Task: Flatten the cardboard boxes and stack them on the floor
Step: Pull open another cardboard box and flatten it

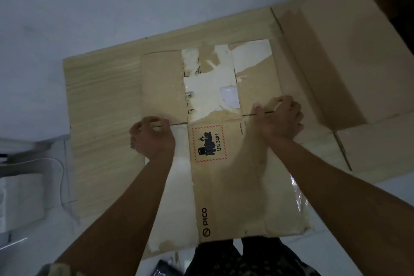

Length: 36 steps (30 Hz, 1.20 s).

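Small box: a flattened cardboard box [235, 186] with a red-bordered "UN 3481" battery label [210, 143] and "PICO" printed near its close edge; it lies in the middle, on top of a larger sheet.
Far flaps: the flaps [210, 83] beyond the fold line lie flat, with patches of torn white label and tape on them.
Left hand: the left hand [153, 138] is at the box's left edge on the fold line, fingers curled down onto the cardboard; whether it pinches the edge or only presses, I cannot tell.
Right hand: the right hand [279, 120] is at the right end of the same fold line, fingers bent over the slit between flap and panel, closed on the cardboard there.
Large sheet: a bigger flattened box [100, 107], pale and streaked, lies on the floor [67, 18] beneath the small one.
Standing box: another cardboard box [349, 58], not flattened, sits at the right, touching the large sheet's edge.
Cable: a thin white cable [61, 177] curves over the floor at the left.
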Motion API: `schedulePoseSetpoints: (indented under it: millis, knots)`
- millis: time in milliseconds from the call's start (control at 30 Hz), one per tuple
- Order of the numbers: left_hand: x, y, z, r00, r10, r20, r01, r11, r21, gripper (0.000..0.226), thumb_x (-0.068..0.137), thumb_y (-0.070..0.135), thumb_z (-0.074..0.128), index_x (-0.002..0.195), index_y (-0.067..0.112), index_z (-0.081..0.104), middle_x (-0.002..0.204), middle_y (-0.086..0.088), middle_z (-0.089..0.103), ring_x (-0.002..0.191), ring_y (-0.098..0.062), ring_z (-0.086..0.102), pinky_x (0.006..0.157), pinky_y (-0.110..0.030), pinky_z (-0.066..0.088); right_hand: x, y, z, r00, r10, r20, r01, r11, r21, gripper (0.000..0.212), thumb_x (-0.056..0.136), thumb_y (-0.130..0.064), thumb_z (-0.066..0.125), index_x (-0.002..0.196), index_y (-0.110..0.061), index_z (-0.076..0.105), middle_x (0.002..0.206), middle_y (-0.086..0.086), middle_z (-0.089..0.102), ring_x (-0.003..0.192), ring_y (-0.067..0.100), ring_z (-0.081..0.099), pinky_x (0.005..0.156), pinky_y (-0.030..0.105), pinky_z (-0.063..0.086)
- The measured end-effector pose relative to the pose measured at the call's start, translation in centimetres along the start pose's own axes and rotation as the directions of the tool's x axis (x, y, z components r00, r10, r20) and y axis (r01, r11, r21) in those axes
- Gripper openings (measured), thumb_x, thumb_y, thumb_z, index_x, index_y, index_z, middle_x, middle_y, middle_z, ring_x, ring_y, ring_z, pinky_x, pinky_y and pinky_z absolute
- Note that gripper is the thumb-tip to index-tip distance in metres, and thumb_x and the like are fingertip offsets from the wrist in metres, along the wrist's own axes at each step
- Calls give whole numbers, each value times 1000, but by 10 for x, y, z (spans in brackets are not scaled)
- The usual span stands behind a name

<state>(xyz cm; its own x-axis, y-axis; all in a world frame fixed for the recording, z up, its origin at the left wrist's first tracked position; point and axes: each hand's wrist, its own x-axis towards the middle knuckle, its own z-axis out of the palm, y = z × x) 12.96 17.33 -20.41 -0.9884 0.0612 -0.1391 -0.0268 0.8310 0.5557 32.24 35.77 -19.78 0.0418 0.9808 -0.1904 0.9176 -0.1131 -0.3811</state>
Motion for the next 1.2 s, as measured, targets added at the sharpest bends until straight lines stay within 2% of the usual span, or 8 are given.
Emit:
schedulePoseSetpoints:
  millis: [133, 267, 400, 533, 667, 833, 933, 1200]
  knots:
    - [24, 10, -18, 966, -193, 170, 215, 969, -121, 80, 65, 50, 85, 130, 17, 50, 128, -10, 59, 119, -30, 56, 98, -36, 43, 35, 3, -30, 942, 97, 320, -182, 952, 247, 91, 62, -55, 86, 133, -17, 44, 132, 6, 54, 118, 29, 56, 98, 42, 49]
    - [29, 22, -32, 951, -80, 299, 129, 981, -147, 70, 72, 51, 80, 124, 8, 63, 125, -10, 65, 115, -28, 60, 87, -25, 42, 36, 6, -42, 903, -22, 429, -106, 956, 272, 75, 66, -55, 84, 126, -16, 61, 120, -2, 65, 110, 21, 61, 91, 33, 52]
    - [21, 34, -42, 952, 74, 298, -35, 990, -134, 55, 87, 44, 68, 129, 10, 61, 125, -12, 66, 115, -32, 60, 85, -27, 41, 20, -2, -57, 896, -236, 377, 154, 960, 235, 45, 92, -40, 65, 128, -14, 55, 123, 8, 63, 112, 27, 59, 85, 29, 43]
    - [6, 52, -55, 924, 230, 304, -229, 973, -39, 48, 95, 38, 57, 129, 3, 58, 128, -18, 63, 116, -38, 58, 96, -40, 47, -6, -17, -74, 867, -336, 367, 333, 940, 74, 43, 103, -33, 47, 137, -8, 41, 124, 21, 58, 109, 37, 58, 81, 33, 43]
    - [-12, 67, -78, 910, 316, 267, -323, 946, -19, 43, 98, 33, 52, 125, 0, 57, 125, -23, 61, 114, -41, 57, 95, -42, 46, -26, -16, -103, 875, -388, 288, 373, 921, 108, 26, 104, -29, 44, 121, -8, 42, 108, 17, 59, 84, 26, 53, 70, 30, 38]
    - [-43, 107, -113, 865, 461, 198, -464, 885, -34, 39, 98, 31, 51, 119, 0, 59, 118, -25, 63, 107, -42, 59, 87, -40, 47, -30, -12, -166, 892, -421, 168, 395, 903, 168, 21, 103, -28, 45, 116, -11, 45, 98, 7, 51, 85, 22, 49, 73, 31, 38]
    - [-71, 142, -136, 843, 518, 145, -514, 855, -63, 38, 98, 31, 50, 117, 0, 60, 116, -23, 64, 104, -40, 61, 80, -36, 45, -25, 1, -208, 885, -457, 87, 417, 863, 285, 21, 102, -25, 46, 119, -12, 47, 102, 6, 58, 82, 19, 54, 72, 29, 40]
    - [-188, 221, -201, 793, 606, -54, -608, 785, -122, 38, 97, 34, 49, 119, 5, 60, 114, -18, 65, 99, -36, 61, 74, -31, 41, -19, 65, -345, 831, -534, -157, 552, 753, 358, 20, 102, -28, 46, 114, -11, 46, 95, 5, 52, 71, 10, 46, 56, 28, 35]
